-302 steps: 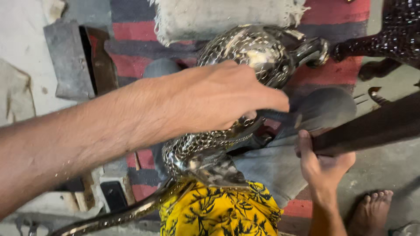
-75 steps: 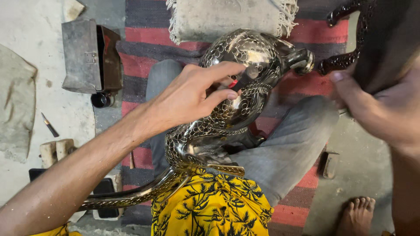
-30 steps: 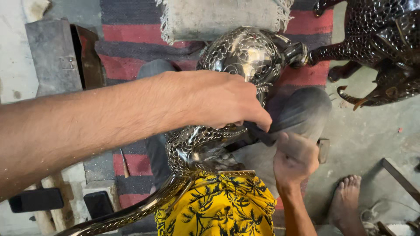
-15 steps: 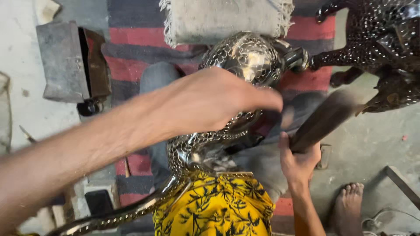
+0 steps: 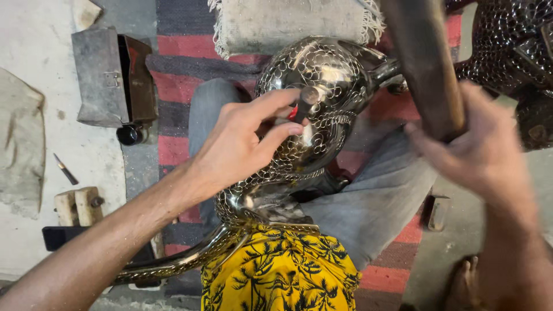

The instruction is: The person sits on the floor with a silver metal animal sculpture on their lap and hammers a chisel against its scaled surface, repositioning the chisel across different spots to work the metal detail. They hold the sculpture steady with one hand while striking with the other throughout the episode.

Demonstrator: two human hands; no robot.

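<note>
A shiny engraved metal vessel [image 5: 322, 75] with scale-like pattern lies across my lap, over grey trousers and a yellow patterned cloth [image 5: 276, 270]. My left hand [image 5: 242, 144] pinches a small dark punch [image 5: 304, 101] with its tip set against the vessel's rounded body. My right hand [image 5: 478, 150], blurred, is raised at the right and grips a thick dark wooden mallet handle [image 5: 426, 63] that rises above the vessel.
A grey metal box [image 5: 109, 75] stands open at the upper left on a red and grey striped rug [image 5: 173, 86]. A fringed cushion [image 5: 288, 23] lies beyond the vessel. Another patterned metal piece [image 5: 512, 46] sits at the upper right. Wooden blocks [image 5: 78, 204] rest at left.
My right hand has swung the mallet up from beside my knee to above the vessel. My left hand has opened up from a cover over the vessel, and the punch now shows.
</note>
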